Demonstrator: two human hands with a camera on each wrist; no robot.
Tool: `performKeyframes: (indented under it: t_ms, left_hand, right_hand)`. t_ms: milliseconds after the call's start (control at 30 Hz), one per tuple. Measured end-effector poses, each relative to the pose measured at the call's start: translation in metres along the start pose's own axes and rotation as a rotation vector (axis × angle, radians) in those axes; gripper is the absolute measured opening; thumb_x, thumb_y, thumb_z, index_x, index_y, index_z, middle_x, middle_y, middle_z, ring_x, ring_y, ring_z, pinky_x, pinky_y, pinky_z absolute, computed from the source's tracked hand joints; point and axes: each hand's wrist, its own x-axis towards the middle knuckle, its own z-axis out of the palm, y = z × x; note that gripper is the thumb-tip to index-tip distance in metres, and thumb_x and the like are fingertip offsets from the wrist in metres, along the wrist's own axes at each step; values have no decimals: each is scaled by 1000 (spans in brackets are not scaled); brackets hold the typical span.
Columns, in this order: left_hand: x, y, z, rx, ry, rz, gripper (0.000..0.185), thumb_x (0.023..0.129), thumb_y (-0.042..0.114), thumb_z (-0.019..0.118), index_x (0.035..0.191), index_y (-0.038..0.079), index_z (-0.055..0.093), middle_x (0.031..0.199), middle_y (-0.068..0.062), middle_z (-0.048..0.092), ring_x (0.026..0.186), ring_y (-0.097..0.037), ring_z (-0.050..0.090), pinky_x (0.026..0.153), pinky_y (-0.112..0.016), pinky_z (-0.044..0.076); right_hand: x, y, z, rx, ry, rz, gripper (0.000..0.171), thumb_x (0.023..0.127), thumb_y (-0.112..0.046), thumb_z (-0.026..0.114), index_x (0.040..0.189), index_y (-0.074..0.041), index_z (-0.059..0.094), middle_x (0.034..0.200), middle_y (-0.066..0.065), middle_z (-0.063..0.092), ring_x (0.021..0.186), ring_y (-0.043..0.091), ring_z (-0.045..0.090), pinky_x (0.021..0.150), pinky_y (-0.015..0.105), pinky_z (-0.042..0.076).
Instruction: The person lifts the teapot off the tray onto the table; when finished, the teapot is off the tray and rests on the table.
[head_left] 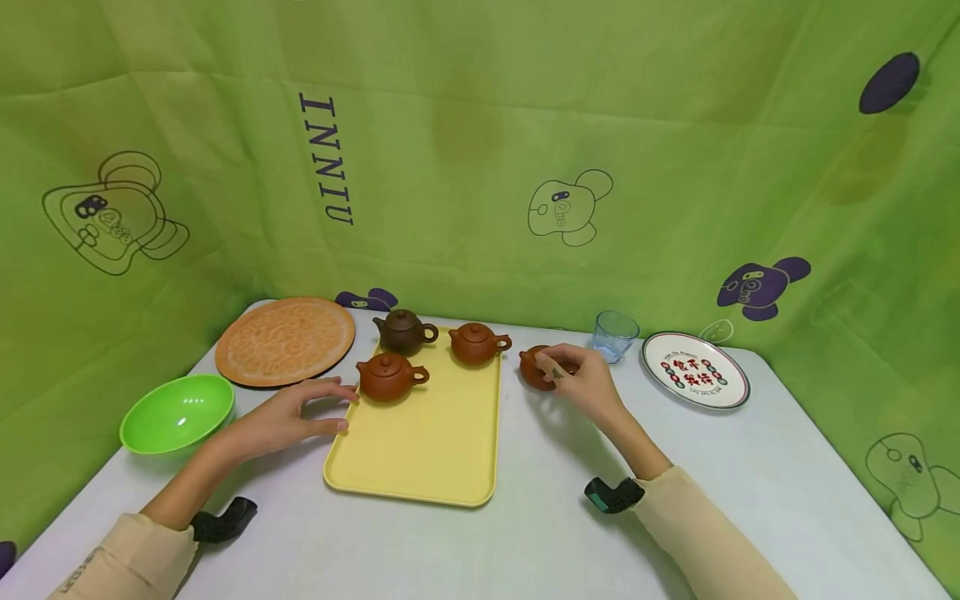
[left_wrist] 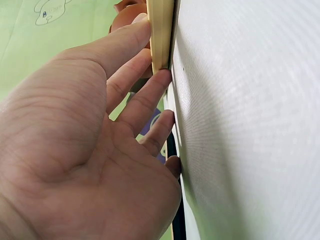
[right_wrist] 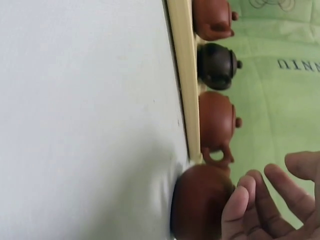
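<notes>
A yellow tray (head_left: 431, 450) lies in the middle of the white table and carries three small clay teapots: a dark brown one (head_left: 403, 331), a reddish one (head_left: 476, 342) and another reddish one (head_left: 388, 376). My left hand (head_left: 341, 408) rests with straight fingers against the tray's left rim (left_wrist: 161, 35). A fourth reddish teapot (head_left: 534, 368) stands on the table just right of the tray. My right hand (head_left: 561, 373) hovers over it, its loosely bent fingers (right_wrist: 250, 200) touching the pot (right_wrist: 200, 205) without closing round it.
A green bowl (head_left: 177, 412) sits at the left and an orange round mat (head_left: 285, 340) at the back left. A clear glass (head_left: 615, 335) and a printed plate (head_left: 695, 369) stand at the back right. Green cloth walls in the table.
</notes>
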Motion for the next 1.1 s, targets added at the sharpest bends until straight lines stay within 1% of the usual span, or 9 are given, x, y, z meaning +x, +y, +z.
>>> performKeyframes:
  t_ms: [67, 133, 300, 367, 433, 533, 667, 867, 1100]
  left_hand:
    - [0, 0, 1, -2, -1, -9, 41, 95, 30, 81, 132, 15, 72, 151, -16, 64, 155, -54, 34, 121, -74, 32]
    - [0, -1, 1, -1, -1, -16, 42, 95, 31, 81, 133, 16, 72, 151, -15, 64, 156, -54, 33, 121, -74, 31]
    - [0, -2, 1, 2, 1, -8, 42, 94, 31, 81, 132, 16, 72, 150, -15, 64, 155, -54, 34, 121, -74, 31]
    - [0, -2, 2, 6, 1, -3, 41, 95, 31, 81, 132, 16, 72, 150, -15, 65, 155, -54, 34, 121, -74, 31]
    - [1, -1, 2, 5, 0, 1, 41, 95, 30, 81, 132, 15, 72, 150, -16, 65, 155, -54, 35, 121, -74, 32]
    - [2, 0, 3, 2, -5, 5, 41, 95, 28, 81, 133, 14, 71, 151, -17, 64, 154, -55, 35, 120, -75, 33]
    - [2, 1, 3, -9, -8, 0, 41, 95, 27, 81, 133, 13, 71, 151, -17, 64, 155, -54, 34, 120, -75, 33]
    - [1, 1, 1, -12, -4, 5, 41, 95, 26, 81, 132, 13, 72, 150, -17, 64, 155, -55, 34, 120, -75, 32]
    - [1, 2, 0, -6, -6, -2, 41, 95, 27, 81, 132, 14, 71, 151, -16, 64, 155, -54, 34, 120, -75, 32]
  right_hand:
    - [1, -2, 5, -20, -11, -21, 25, 104, -23, 71, 115, -2, 79, 106, 17, 81, 85, 9, 70, 73, 19, 55]
    - [2, -5, 10, 0, -30, -31, 24, 104, -22, 71, 114, -2, 79, 105, 19, 80, 86, 13, 72, 74, 19, 55]
    - [3, -12, 21, 72, -75, -35, 24, 104, -23, 70, 114, -2, 78, 97, 26, 77, 83, 32, 73, 69, 20, 55]
    - [3, -14, 26, 77, -85, -37, 25, 104, -23, 70, 115, -1, 77, 98, 26, 77, 83, 31, 74, 67, 20, 55]
    - [4, -16, 31, 68, -95, -45, 27, 104, -22, 70, 117, 0, 77, 100, 26, 77, 81, 24, 75, 66, 20, 54]
    - [6, -19, 38, 57, -101, -55, 26, 103, -21, 71, 117, 1, 77, 98, 26, 78, 81, 29, 76, 65, 20, 53]
    - [8, -24, 48, 58, -109, -42, 26, 104, -23, 71, 117, -2, 78, 96, 22, 80, 86, 40, 75, 63, 20, 49]
    - [8, -36, 62, 90, -148, -42, 26, 103, -25, 72, 118, -5, 78, 88, 17, 77, 86, 37, 72, 62, 21, 48]
    - [7, -45, 75, 152, -201, -21, 26, 103, -20, 71, 123, -4, 76, 98, 25, 77, 91, 41, 73, 58, 21, 48]
